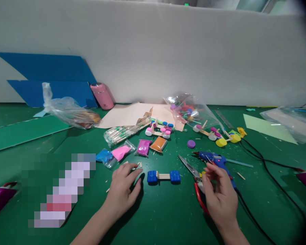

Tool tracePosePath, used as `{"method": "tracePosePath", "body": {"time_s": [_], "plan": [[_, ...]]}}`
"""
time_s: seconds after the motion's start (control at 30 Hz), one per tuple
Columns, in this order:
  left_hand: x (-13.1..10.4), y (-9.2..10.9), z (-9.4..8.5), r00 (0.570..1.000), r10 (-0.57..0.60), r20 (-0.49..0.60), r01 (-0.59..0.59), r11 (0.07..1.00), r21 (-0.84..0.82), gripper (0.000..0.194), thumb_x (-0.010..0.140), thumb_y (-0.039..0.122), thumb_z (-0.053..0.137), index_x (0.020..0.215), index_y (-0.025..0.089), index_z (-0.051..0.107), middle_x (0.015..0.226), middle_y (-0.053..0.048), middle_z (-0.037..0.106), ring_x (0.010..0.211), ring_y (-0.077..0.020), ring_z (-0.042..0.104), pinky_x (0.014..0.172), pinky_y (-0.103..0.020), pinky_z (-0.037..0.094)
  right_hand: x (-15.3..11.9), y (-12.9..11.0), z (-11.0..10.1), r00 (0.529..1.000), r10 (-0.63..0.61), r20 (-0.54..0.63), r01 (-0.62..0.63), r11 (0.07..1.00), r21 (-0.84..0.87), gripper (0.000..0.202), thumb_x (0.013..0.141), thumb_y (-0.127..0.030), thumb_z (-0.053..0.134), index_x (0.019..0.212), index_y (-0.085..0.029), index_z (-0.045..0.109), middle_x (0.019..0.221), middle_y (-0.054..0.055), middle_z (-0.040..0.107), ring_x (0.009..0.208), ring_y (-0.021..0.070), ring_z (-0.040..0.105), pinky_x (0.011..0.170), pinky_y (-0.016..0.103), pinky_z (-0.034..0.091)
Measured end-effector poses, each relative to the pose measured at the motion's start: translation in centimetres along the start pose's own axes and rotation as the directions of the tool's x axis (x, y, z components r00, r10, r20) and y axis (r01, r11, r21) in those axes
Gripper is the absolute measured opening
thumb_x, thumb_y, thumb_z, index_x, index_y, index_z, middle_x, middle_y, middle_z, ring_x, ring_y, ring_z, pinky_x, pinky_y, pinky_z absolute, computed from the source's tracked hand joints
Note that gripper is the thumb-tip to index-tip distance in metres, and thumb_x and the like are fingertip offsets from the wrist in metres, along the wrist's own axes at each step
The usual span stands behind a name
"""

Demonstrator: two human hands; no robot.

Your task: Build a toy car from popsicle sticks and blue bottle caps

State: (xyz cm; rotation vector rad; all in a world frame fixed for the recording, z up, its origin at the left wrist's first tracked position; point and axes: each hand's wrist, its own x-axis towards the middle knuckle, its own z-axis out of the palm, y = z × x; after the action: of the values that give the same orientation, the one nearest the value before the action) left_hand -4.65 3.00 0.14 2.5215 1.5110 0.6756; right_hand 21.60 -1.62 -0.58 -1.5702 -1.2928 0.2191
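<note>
My left hand (124,185) hovers low over the green table with its fingers spread and nothing in it, beside small wood scraps (140,165). Just right of it lies a small piece of pale sticks with a blue block at each end (164,176). My right hand (220,194) is raised above the red-handled scissors (199,197), thumb and fingertips brought together. Whatever is between those fingertips is too small to make out. A blue glue gun (211,157) lies behind that hand, its small red light showing.
Clay packets (143,147) and a bag of sticks (127,132) lie behind my left hand. Farther back are small wooden models (158,132), a purple disc (191,144), a clear bag of colourful pieces (191,110) and a pink bottle (102,96). Black cables (267,166) run along the right.
</note>
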Motion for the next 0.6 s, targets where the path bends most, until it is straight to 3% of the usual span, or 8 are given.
{"method": "tracePosePath", "body": {"time_s": [0.17, 0.33, 0.43, 0.6], "plan": [[0.5, 1.5, 0.2, 0.993, 0.029, 0.112, -0.013, 0.990, -0.141, 0.041, 0.076, 0.028, 0.052, 0.117, 0.024, 0.048, 0.117, -0.010, 0.052, 0.106, -0.0275, 0.048, 0.087, -0.045, 0.039, -1.4, 2.0, -3.6, 0.997, -0.055, 0.062, 0.069, 0.961, -0.266, 0.024, 0.078, -0.027, 0.051, 0.101, -0.020, 0.052, 0.096, 0.008, 0.055, 0.085, 0.0220, 0.054, 0.073, 0.038, 0.046], [1.8, 1.8, 0.9, 0.978, 0.019, 0.207, 0.032, 0.970, -0.241, 0.034, 0.075, 0.024, 0.055, 0.109, 0.021, 0.053, 0.108, -0.010, 0.059, 0.099, -0.0259, 0.053, 0.086, -0.045, 0.042, -0.1, 4.3, -6.0, 0.999, -0.008, 0.041, 0.025, 0.896, -0.443, 0.027, 0.077, -0.032, 0.052, 0.099, -0.018, 0.054, 0.097, 0.010, 0.054, 0.092, 0.0262, 0.052, 0.070, 0.039, 0.047], [2.3, 1.7, 0.8, 0.971, 0.026, 0.237, 0.062, 0.933, -0.353, 0.026, 0.076, 0.019, 0.053, 0.102, 0.022, 0.056, 0.098, -0.007, 0.062, 0.091, -0.0218, 0.056, 0.084, -0.041, 0.043, 1.3, 5.7, -6.3, 0.986, 0.127, 0.103, -0.056, 0.853, -0.518, 0.033, 0.076, -0.037, 0.051, 0.103, -0.018, 0.054, 0.098, 0.011, 0.053, 0.089, 0.0259, 0.054, 0.053, 0.032, 0.048], [2.2, 1.1, 0.6, 0.963, 0.035, 0.268, 0.096, 0.882, -0.461, 0.025, 0.079, 0.021, 0.050, 0.104, 0.023, 0.056, 0.101, -0.006, 0.061, 0.095, -0.0213, 0.054, 0.084, -0.039, 0.043, 2.5, 7.0, -5.5, 0.952, 0.227, 0.205, -0.056, 0.788, -0.613, 0.042, 0.078, -0.040, 0.048, 0.112, -0.015, 0.049, 0.099, 0.011, 0.059, 0.084, 0.0234, 0.058, 0.067, 0.035, 0.049]]}}
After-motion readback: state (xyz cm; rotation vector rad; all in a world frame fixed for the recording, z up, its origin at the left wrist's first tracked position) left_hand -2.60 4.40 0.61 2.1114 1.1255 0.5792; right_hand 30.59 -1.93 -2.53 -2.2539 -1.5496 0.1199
